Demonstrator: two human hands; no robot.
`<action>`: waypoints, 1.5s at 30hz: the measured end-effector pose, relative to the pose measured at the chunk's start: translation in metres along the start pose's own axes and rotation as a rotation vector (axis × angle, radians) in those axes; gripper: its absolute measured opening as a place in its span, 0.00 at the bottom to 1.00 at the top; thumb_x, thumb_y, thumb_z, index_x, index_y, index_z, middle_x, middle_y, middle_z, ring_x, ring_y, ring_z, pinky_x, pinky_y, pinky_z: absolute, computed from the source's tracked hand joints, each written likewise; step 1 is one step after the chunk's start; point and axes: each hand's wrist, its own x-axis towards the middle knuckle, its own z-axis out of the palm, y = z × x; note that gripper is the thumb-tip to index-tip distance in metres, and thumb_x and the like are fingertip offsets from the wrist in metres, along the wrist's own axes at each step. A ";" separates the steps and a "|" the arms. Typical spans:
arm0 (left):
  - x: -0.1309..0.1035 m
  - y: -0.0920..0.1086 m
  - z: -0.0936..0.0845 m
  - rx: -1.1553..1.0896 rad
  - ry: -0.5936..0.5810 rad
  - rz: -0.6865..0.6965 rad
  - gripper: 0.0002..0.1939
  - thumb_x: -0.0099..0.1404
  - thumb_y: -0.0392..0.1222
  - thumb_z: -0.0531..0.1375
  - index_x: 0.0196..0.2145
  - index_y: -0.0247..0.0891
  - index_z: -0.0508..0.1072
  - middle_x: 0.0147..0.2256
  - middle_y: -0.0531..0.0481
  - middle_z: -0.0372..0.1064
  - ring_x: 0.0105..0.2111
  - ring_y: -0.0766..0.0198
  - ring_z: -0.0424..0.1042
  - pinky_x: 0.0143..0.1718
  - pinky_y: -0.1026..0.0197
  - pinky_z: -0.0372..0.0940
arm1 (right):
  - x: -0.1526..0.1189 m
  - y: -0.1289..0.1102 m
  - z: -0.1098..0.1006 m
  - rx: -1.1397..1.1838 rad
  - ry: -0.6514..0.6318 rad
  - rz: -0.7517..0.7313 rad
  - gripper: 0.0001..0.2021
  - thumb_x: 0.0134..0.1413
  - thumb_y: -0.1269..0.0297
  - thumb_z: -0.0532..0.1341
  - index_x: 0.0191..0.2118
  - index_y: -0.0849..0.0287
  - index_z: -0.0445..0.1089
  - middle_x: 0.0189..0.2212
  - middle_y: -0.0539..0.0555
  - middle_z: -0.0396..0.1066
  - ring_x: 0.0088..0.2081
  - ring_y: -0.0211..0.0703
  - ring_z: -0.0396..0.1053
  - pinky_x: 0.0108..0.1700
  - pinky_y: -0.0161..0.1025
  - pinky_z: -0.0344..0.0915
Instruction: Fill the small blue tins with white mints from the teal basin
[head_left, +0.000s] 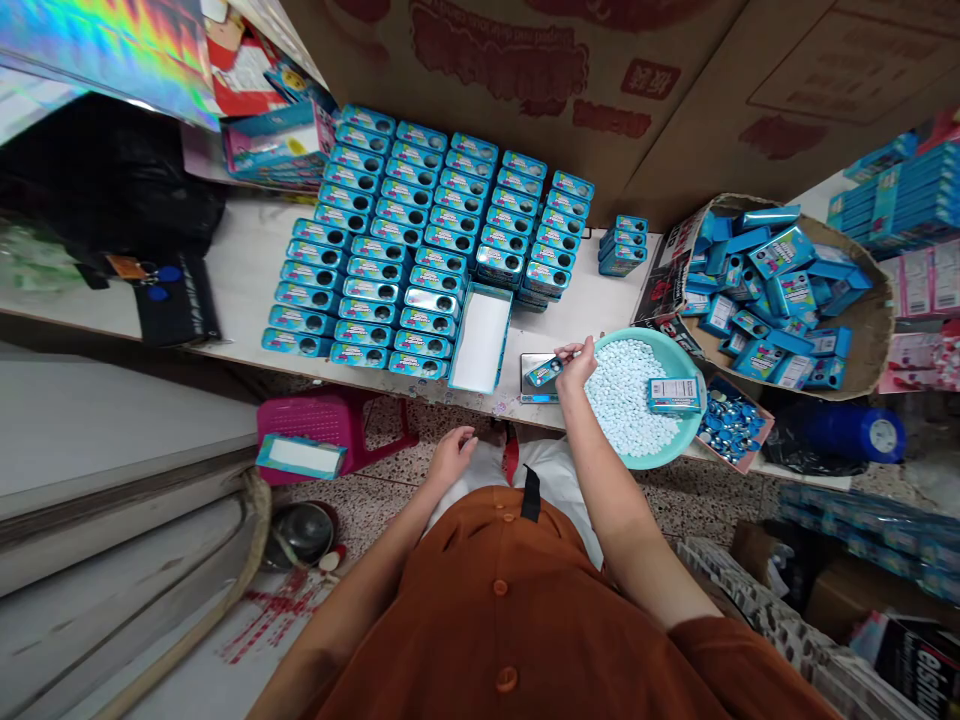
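Note:
My right hand [576, 366] is closed on the end of a small blue tin [543, 373], which is over a small digital scale [536, 392] at the table's front edge. Just right of that hand stands a turquoise basin [694, 425] full of small white candies [624, 390]. A blue box [673, 394] lies on top of the candies at the basin's right side. My left hand [452, 455] rests by my thigh, fingers loosely extended, holding nothing. Left of the scale is an open box with a white inside [482, 338].
Rows of upright blue tins [367, 285] cover the table's left-middle. A few more tins [624, 246] stand behind the scale. On the right, a cardboard carton [862, 370] holds jumbled tins, beside a tray of blue caps [729, 425]. A pink stool [315, 425] is below.

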 end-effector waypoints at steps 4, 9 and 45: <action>0.001 0.000 0.001 -0.007 -0.004 0.001 0.12 0.60 0.44 0.55 0.40 0.39 0.72 0.39 0.44 0.73 0.40 0.57 0.73 0.45 0.54 0.67 | 0.001 -0.001 0.000 0.016 0.016 0.010 0.22 0.59 0.57 0.49 0.16 0.57 0.58 0.10 0.45 0.58 0.17 0.34 0.65 0.26 0.32 0.64; 0.004 0.003 0.001 -0.014 -0.011 0.000 0.12 0.60 0.44 0.55 0.40 0.39 0.72 0.39 0.44 0.73 0.40 0.57 0.73 0.44 0.54 0.67 | -0.001 -0.006 -0.003 0.066 0.024 0.003 0.21 0.59 0.57 0.49 0.16 0.58 0.59 0.10 0.46 0.58 0.17 0.33 0.64 0.25 0.31 0.64; 0.081 0.153 0.017 0.205 0.099 0.355 0.08 0.63 0.44 0.54 0.38 0.39 0.68 0.35 0.45 0.68 0.39 0.55 0.68 0.41 0.55 0.63 | -0.030 -0.046 -0.209 -0.276 0.028 0.211 0.13 0.35 0.59 0.65 0.30 0.61 0.72 0.20 0.47 0.68 0.20 0.32 0.60 0.20 0.31 0.52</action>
